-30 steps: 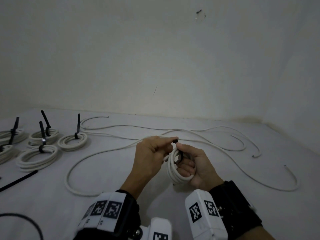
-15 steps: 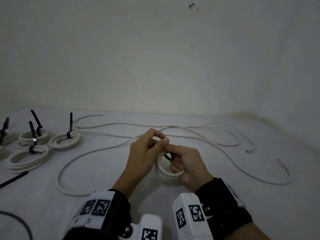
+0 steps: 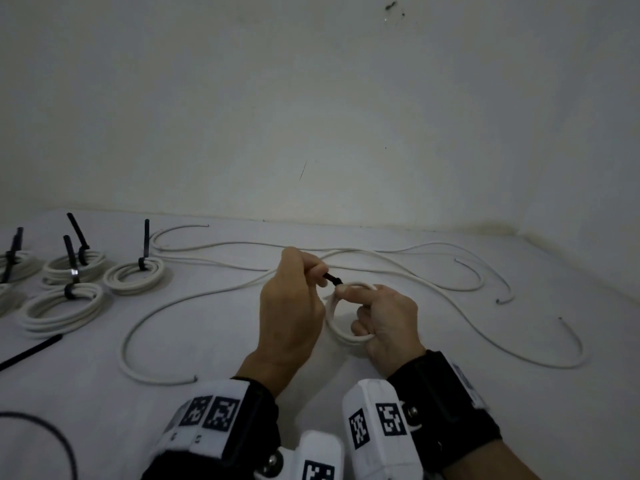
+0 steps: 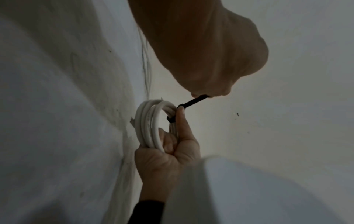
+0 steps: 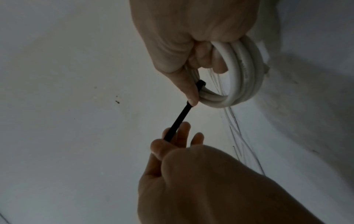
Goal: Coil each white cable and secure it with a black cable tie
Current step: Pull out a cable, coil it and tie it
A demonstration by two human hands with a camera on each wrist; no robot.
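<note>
A small white cable coil point(image 3: 337, 327) hangs above the white surface, gripped by my right hand point(image 3: 360, 313). Its fingers curl through the loop and the index fingertip presses against the head of a black cable tie point(image 3: 333, 279) wrapped around the strands. My left hand point(image 3: 320, 271) pinches the tie's tail just left of the head. In the left wrist view the tie point(image 4: 193, 101) runs taut from the coil point(image 4: 148, 125) up into the left hand's pinch point(image 4: 208, 94). The right wrist view shows the right hand point(image 5: 201, 60) gripping the coil point(image 5: 243, 75) and the tie's tail point(image 5: 179, 119).
Several tied coils point(image 3: 133, 275) point(image 3: 74, 268) point(image 3: 59, 310) lie at the left with tie tails standing up. A loose black tie point(image 3: 31, 351) lies at the left edge. Uncoiled white cables point(image 3: 214, 292) point(image 3: 485, 327) sprawl around the hands. The wall stands close behind.
The tie's loose loop has closed snug around the coil. My left hand has drawn the tail out to the left, and the right index finger now rests against the tie's head.
</note>
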